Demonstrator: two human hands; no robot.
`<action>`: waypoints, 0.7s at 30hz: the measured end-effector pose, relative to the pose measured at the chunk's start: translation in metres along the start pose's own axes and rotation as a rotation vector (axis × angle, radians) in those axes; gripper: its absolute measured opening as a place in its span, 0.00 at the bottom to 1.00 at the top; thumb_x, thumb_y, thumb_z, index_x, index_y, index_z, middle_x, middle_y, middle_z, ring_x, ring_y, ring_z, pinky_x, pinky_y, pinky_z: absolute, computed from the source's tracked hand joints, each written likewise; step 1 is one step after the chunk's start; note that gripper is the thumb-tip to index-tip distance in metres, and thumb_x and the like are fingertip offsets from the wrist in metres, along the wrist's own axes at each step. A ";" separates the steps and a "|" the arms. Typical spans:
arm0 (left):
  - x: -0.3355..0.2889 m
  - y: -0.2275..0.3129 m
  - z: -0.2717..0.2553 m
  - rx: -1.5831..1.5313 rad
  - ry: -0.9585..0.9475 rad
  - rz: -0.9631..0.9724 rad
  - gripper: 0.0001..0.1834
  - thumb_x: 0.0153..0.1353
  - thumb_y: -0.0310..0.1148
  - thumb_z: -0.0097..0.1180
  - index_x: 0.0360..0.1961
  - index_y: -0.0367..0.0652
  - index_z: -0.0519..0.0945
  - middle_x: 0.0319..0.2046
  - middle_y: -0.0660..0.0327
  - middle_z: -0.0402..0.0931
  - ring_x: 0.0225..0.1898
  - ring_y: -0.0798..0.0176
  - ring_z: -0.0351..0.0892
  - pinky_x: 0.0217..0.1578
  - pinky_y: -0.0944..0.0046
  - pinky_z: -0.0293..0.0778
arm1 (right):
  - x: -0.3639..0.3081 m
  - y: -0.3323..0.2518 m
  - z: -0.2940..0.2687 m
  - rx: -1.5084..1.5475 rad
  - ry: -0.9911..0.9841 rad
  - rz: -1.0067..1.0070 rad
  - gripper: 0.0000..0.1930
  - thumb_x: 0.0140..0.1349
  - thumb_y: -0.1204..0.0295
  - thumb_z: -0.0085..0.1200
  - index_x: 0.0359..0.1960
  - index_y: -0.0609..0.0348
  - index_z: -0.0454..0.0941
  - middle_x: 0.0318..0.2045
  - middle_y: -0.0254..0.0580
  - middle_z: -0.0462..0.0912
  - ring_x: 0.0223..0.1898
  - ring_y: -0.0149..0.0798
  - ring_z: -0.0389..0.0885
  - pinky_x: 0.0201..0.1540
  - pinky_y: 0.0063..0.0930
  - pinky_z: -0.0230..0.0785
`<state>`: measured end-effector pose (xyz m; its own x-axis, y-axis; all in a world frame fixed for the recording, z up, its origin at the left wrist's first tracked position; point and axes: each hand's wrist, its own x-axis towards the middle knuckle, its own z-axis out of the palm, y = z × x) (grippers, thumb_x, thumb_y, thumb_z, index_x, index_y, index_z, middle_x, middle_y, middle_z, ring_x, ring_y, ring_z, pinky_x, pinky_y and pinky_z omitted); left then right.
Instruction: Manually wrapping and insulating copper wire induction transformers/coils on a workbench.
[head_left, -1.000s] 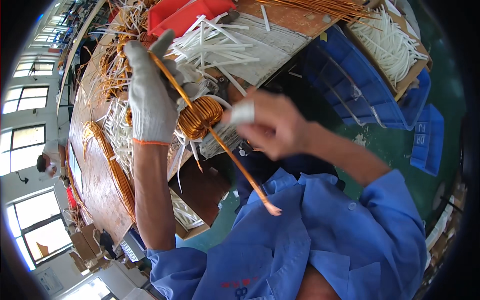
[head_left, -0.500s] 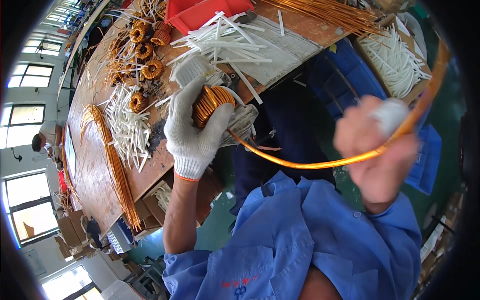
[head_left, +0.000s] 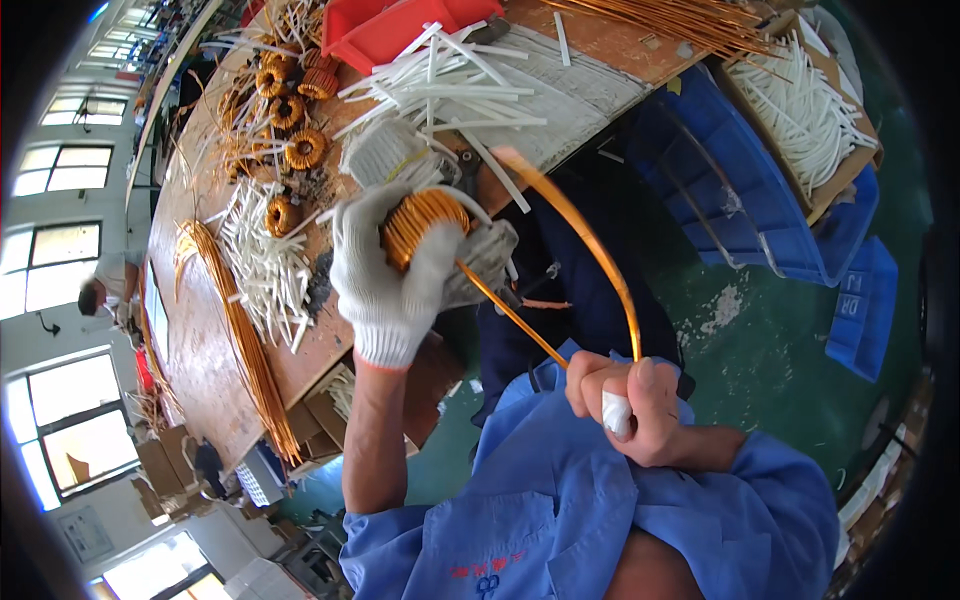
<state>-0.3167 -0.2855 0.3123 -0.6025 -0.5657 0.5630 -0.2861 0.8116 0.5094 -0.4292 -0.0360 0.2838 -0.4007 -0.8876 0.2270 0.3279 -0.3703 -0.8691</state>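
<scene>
My left hand (head_left: 385, 285), in a white knit glove, is wrapped round a copper-wound toroidal coil (head_left: 425, 222) above the table's edge. From the coil a copper wire (head_left: 510, 312) runs down to my right hand (head_left: 635, 410). That hand is bare, with white wrapping on one finger, and its fist is closed on the wire. Beyond the fist the wire's loose end arcs up and back toward the table. A bunched whitish glove or cloth (head_left: 385, 150) lies just beyond the coil.
Finished coils (head_left: 305, 145) lie at the table's far left, near white sleeving pieces (head_left: 265, 260) and a bundle of copper wires (head_left: 235, 335). A red bin (head_left: 400, 30) stands at the back. Blue crates (head_left: 720, 200) and a box of white tubes (head_left: 805, 120) stand at right.
My right hand has moved left and down toward my body, bringing the wire with it. The wire's free end has swung from the upper right to above the fist. My left hand keeps the coil.
</scene>
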 end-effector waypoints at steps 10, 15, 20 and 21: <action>-0.005 -0.009 -0.017 0.023 -0.196 -0.017 0.65 0.48 0.44 0.85 0.78 0.28 0.56 0.52 0.52 0.80 0.55 0.52 0.83 0.58 0.55 0.78 | 0.169 -0.038 -0.097 0.717 -0.362 -0.063 0.30 0.80 0.62 0.50 0.78 0.54 0.58 0.51 0.56 0.84 0.41 0.44 0.85 0.33 0.36 0.74; -0.007 -0.006 -0.008 -0.043 -0.158 -0.058 0.66 0.53 0.54 0.80 0.79 0.29 0.52 0.54 0.51 0.79 0.58 0.53 0.81 0.65 0.51 0.75 | 0.217 0.000 -0.057 -0.107 -0.094 -0.360 0.13 0.78 0.70 0.56 0.56 0.66 0.79 0.48 0.49 0.88 0.38 0.38 0.92 0.36 0.27 0.83; -0.002 0.011 -0.009 0.062 -0.173 -0.167 0.69 0.48 0.53 0.84 0.79 0.30 0.53 0.51 0.53 0.78 0.55 0.57 0.81 0.62 0.55 0.76 | 0.260 0.034 -0.027 -0.095 0.067 -0.536 0.08 0.80 0.73 0.51 0.41 0.64 0.75 0.31 0.45 0.87 0.33 0.37 0.90 0.34 0.29 0.80; -0.001 0.018 -0.012 0.140 -0.191 -0.179 0.70 0.47 0.53 0.85 0.79 0.30 0.53 0.51 0.53 0.78 0.54 0.58 0.81 0.61 0.56 0.76 | 0.265 0.031 -0.020 -0.136 0.086 -0.517 0.08 0.80 0.73 0.50 0.41 0.65 0.75 0.29 0.44 0.86 0.33 0.37 0.90 0.33 0.30 0.80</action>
<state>-0.3121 -0.2723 0.3290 -0.6587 -0.6747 0.3330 -0.4924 0.7213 0.4871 -0.5419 -0.2770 0.3082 -0.5508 -0.5712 0.6085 -0.0419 -0.7093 -0.7037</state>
